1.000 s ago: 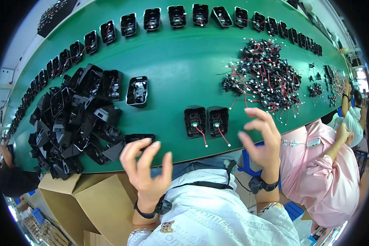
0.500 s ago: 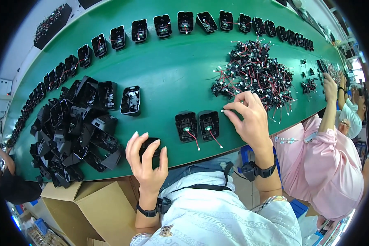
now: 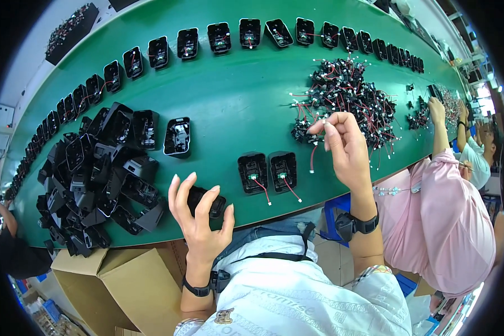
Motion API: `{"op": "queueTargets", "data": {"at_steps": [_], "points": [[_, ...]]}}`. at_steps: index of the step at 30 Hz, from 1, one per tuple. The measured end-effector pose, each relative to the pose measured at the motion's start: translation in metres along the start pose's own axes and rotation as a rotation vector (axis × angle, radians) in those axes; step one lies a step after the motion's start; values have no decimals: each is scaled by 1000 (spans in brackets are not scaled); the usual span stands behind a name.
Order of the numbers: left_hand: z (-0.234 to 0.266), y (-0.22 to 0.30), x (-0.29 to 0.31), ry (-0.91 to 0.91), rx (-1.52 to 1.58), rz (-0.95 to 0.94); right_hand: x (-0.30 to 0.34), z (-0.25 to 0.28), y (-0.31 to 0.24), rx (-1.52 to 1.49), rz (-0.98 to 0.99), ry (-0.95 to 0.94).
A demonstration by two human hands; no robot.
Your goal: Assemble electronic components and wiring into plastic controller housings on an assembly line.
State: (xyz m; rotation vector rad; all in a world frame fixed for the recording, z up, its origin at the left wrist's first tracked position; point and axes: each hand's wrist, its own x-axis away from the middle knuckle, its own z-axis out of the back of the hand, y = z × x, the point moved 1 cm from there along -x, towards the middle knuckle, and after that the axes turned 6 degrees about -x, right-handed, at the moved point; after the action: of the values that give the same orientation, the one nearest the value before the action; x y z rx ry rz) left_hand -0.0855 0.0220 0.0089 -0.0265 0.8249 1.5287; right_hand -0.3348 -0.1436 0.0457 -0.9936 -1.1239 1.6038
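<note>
My left hand [image 3: 199,221] is by the table's near edge, fingers spread and curved over a black plastic housing [image 3: 213,203]; this hand partly hides the housing. My right hand [image 3: 346,143] is at the near-left side of a heap of small black parts with red wires [image 3: 347,95], thumb and forefinger brought together. Whatever lies in that pinch is too small to make out. Just below the fingertips a red wire with a white plug [image 3: 312,159] lies on the table. Between my hands stand two black housings [image 3: 253,172] [image 3: 284,171], each with a small green board and a red wire.
A pile of black housings [image 3: 95,179] covers the left side, with one housing [image 3: 177,136] beside it. A curved row of housings [image 3: 218,38] lines the far side of the green table [image 3: 224,101]. An open cardboard box [image 3: 134,280] stands at lower left. A co-worker in pink [image 3: 431,224] sits at right.
My right hand has moved slightly away from me to the heap's edge, uncovering the red wire with the white plug. My left hand's fingers have spread a little over the housing.
</note>
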Motion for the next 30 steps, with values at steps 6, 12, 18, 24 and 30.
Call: {"op": "queueTargets", "data": {"at_steps": [6,12,18,24,30], "points": [[0,-1,1,11,-25,-23,3,10,-8,-193,-23,50],[-4,-2,1,72,34,22,25,20,-8,212,94,96],[-8,-2,-2,-17,146,95,26,2,2,522,17,-17],[-6,0,-3,-31,152,104,17,-2,10,420,157,3],[-6,1,-4,-10,114,92,8,-5,-6,434,219,35]]}}
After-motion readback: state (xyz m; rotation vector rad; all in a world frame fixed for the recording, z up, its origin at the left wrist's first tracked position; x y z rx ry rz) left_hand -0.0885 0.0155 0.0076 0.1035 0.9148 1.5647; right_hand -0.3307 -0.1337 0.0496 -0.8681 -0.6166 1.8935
